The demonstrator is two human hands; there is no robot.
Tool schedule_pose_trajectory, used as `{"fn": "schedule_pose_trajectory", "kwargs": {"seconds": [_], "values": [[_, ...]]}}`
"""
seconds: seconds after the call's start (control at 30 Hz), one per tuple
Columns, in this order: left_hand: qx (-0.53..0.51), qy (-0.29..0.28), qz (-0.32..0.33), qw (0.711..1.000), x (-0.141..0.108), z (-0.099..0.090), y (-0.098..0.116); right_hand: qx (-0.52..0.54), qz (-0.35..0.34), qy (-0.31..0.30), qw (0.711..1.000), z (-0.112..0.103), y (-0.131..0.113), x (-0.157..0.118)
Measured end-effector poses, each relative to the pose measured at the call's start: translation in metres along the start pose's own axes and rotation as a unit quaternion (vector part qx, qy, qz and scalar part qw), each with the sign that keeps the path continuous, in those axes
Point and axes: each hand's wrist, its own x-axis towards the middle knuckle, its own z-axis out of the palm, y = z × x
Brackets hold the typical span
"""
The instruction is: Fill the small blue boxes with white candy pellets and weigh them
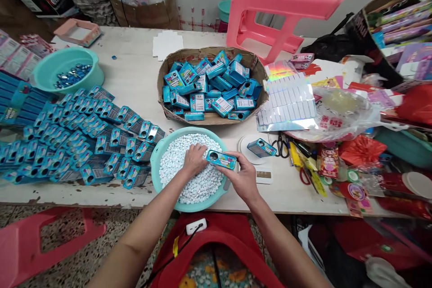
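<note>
My right hand (245,174) grips a small blue box (221,159) printed "Caramelo Macizo", tilted over the candies, with a round dark hole in its top at the left end. My left hand (195,160) is low over the white candies (189,193), its fingers curled close by that end of the box; what they hold, if anything, is hidden. The candies fill a mint-green basin (155,162) at the table's front edge. Another such box (261,147) lies on a white round-topped scale (263,175) to the right of my right hand.
A cardboard carton (162,99) heaped with blue boxes stands behind the basin. Many upright boxes (77,135) crowd the left side, near a green bowl (96,72) of blue wrapped pieces. Scissors (281,145), sticker sheets (286,103) and a pink stool (270,4) are to the right.
</note>
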Motion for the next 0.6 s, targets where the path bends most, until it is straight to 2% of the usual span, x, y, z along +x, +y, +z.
{"fn": "schedule_pose_trajectory", "kwargs": {"seconds": [0.03, 0.1, 0.2, 0.3, 0.37, 0.43, 0.5, 0.53, 0.6], "values": [[-0.008, 0.0, -0.009, 1.0, -0.004, -0.001, -0.002, 0.0, -0.001, -0.003, 1.0, 0.002, 0.001, 0.001], [-0.096, 0.042, -0.058, 0.993, -0.011, -0.003, -0.008, -0.001, 0.0, -0.005, 1.0, 0.006, 0.002, 0.002], [-0.27, 0.114, -0.131, 0.947, -0.015, -0.007, -0.02, -0.023, 0.006, 0.004, 1.0, 0.01, 0.005, 0.003], [-0.352, 0.134, -0.159, 0.913, -0.018, -0.017, -0.021, -0.054, 0.002, 0.001, 0.999, 0.011, 0.006, 0.002], [-0.452, 0.127, -0.172, 0.866, -0.023, -0.031, -0.012, -0.074, -0.015, -0.012, 0.997, 0.012, 0.005, 0.001], [-0.591, 0.111, -0.164, 0.782, -0.03, -0.049, 0.004, -0.093, -0.042, -0.029, 0.994, 0.016, 0.002, 0.0], [-0.695, 0.106, -0.129, 0.7, -0.036, -0.067, 0.021, -0.114, -0.065, -0.048, 0.99, 0.022, -0.001, -0.002], [-0.714, 0.115, -0.107, 0.682, -0.038, -0.074, 0.028, -0.126, -0.073, -0.055, 0.988, 0.027, -0.003, -0.003], [-0.722, 0.15, -0.077, 0.672, -0.041, -0.083, 0.04, -0.144, -0.084, -0.07, 0.984, 0.035, -0.007, -0.005]]}}
